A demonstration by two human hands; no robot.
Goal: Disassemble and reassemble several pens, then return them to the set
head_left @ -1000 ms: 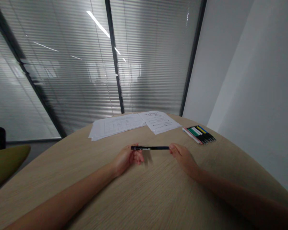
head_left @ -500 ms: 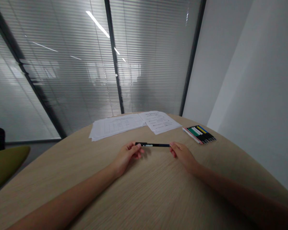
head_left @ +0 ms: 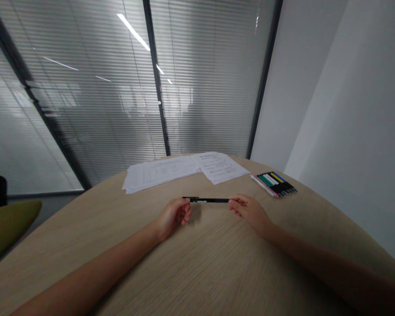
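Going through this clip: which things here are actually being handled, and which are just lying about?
Handled: the black pen, held at its ends by the left hand and right hand.

Lying about: the stacked papers, printed sheet and row of coloured pens on the wooden table.

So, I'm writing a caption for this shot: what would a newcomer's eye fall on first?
The black pen stands out, held level between the left hand and the right hand above the wooden table. Beyond it lie printed papers, and to their right a tight row of coloured pens.
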